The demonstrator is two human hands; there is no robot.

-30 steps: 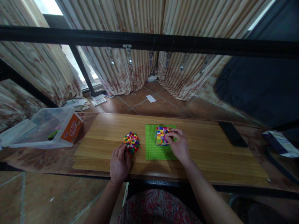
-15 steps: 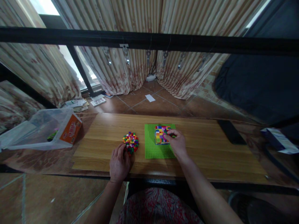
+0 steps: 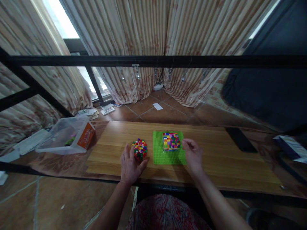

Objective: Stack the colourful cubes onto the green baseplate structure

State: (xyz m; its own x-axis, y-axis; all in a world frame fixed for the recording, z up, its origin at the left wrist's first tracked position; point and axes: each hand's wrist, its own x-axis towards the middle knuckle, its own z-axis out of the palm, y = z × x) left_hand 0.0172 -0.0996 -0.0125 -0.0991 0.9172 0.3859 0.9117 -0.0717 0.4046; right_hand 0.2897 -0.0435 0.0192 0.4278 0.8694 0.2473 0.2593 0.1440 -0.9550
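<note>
Small multicoloured toy bricks (image 3: pixel 140 147) lie in a round heap on the wooden board. My left hand (image 3: pixel 130 164) rests at the heap's near left side, open, with thumb and fingers spread partly around it. To its right is a green studded baseplate (image 3: pixel 158 158), bearing a block built of many coloured bricks (image 3: pixel 171 140). My right hand (image 3: pixel 193 155) is at the baseplate's right edge, just apart from the block. Its fingers are curled with the tips together; anything between them is too small to make out.
A clear plastic bin (image 3: pixel 57 148) with an orange label stands at the left. A dark flat phone-like object (image 3: pixel 241 140) lies on the board's right part. Beyond the wooden board (image 3: pixel 216 159) runs a black metal rail (image 3: pixel 203 61) before striped curtains.
My right hand has come off the brick block and moved right. My left hand's fingers have spread out beside the heap. The whole view has shifted slightly.
</note>
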